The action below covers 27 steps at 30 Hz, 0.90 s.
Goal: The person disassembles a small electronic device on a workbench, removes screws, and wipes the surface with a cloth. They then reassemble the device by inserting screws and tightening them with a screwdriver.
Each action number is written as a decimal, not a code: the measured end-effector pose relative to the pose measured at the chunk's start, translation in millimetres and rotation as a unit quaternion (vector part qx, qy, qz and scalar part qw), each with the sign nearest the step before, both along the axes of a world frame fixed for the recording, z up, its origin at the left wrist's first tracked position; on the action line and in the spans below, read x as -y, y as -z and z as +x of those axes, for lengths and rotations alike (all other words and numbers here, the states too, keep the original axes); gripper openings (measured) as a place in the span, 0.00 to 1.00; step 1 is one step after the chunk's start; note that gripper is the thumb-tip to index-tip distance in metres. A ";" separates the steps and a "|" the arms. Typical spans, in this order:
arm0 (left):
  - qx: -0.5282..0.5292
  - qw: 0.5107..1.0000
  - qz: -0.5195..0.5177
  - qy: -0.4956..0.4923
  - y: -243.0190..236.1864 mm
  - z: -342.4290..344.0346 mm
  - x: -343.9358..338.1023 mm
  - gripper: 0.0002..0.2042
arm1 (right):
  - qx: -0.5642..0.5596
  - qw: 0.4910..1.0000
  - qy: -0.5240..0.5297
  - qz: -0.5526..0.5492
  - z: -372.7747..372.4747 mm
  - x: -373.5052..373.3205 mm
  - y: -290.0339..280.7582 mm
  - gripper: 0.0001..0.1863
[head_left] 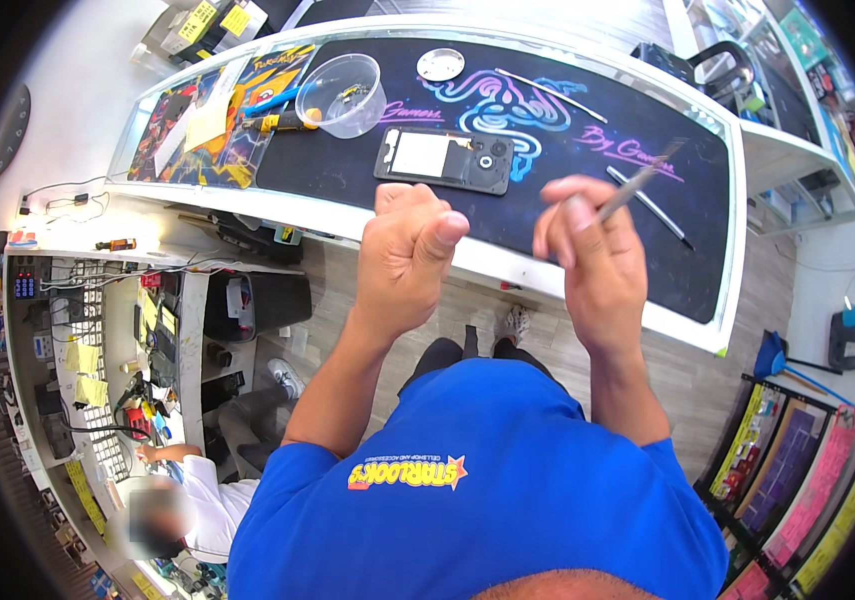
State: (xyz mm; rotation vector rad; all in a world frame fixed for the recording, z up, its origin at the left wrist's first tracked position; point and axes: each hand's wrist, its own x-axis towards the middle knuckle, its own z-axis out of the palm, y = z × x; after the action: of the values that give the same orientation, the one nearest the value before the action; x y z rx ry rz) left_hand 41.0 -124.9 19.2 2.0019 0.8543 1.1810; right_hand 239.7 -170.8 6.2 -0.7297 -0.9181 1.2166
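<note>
A disassembled smartphone [420, 157] lies on the black printed mat [577, 200], its back turned up with a white panel and round camera part showing. My left hand [402, 250] is closed in front of the phone, thumb outward; whatever its curled fingers may hold is hidden. My right hand [599, 265] pinches a thin grey metal tool [635, 183], angled up to the right and slightly blurred. Beside it a silver pen-like rod [659, 215] lies on the mat, and another thin rod [547, 92] lies farther back.
A clear tub [352, 110] with small parts, a small metal dish [439, 64] and a yellow-black screwdriver [290, 121] are on the counter [322, 211]. A seated co-worker [207, 505] is at the lower-left desk. A rack of colored packages [797, 495] stands at the lower right.
</note>
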 end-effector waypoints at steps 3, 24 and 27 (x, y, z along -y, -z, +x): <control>-0.036 0.999 -0.003 -0.005 4.1 21.2 -2.0 0.17 | 0.102 0.983 -0.094 -0.121 14.6 6.8 4.1 0.10; -0.568 0.817 0.099 0.016 8.5 -12.2 -285.0 0.36 | 0.183 0.975 0.095 -0.086 40.5 -26.3 -10.0 0.36; -0.589 0.798 0.109 0.071 8.6 -2.7 -282.5 0.35 | 0.171 0.974 0.125 -0.077 47.4 -13.7 -8.4 0.37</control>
State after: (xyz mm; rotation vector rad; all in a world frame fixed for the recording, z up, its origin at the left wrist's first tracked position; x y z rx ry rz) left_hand 38.3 157.5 10.6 2.9015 1.0844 -0.2418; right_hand 287.1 -157.1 14.6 -1.1690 -0.9830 0.9613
